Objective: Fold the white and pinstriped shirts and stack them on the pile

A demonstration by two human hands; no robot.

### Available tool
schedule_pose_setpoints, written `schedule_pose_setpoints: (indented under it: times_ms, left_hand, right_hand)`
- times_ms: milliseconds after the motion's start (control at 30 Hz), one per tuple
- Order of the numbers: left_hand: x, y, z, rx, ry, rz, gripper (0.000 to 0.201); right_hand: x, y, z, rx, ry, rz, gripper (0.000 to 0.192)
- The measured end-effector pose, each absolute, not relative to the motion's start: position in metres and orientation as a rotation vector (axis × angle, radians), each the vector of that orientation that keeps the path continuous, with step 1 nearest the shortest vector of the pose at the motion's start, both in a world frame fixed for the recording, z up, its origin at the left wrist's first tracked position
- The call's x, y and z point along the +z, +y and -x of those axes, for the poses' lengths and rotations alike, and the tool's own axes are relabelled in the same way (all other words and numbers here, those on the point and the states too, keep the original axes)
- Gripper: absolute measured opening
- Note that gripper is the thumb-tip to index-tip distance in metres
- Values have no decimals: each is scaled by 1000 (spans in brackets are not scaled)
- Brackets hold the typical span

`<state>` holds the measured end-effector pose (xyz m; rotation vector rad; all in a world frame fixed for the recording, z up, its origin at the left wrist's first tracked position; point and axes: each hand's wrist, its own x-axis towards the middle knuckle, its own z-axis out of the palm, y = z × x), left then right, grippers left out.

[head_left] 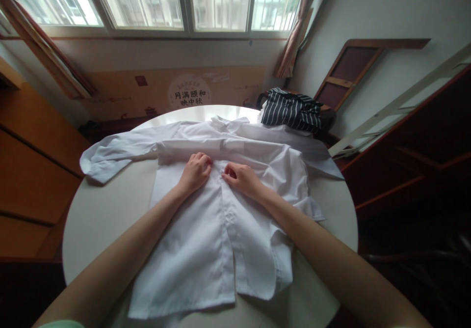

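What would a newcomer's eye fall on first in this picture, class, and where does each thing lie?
First the white shirt, spread front-up across the round table, one sleeve reaching left. At its button line the left hand and right hand pinch the fabric, close together. Behind, on the far right, lies a dark striped garment.

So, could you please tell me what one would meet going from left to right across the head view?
Spread white shirt sleeve → left hand → right hand → folded navy-and-white striped cloth → leaning brown wooden frame.

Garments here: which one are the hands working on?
The white shirt spread across the round table; both hands pinch its front placket. The striped garment lies untouched beyond.
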<state>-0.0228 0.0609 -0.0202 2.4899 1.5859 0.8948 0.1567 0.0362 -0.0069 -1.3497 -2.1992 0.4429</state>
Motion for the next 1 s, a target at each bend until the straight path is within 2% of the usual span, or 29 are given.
schedule_pose_setpoints:
  times_ms: [700,867,1000]
  left_hand:
    - [-19,60,21,864,1594,-2502,13]
    - [-19,60,23,907,2047,-2293,13]
    - [-22,62,26,1026,2283,-1976,28]
  right_hand:
    - [-7,36,-157,411,-2213,1332,13]
    - [-6,35,-157,427,-2208,1348,13]
    - [-7,35,-157,435,-2201,1344,13]
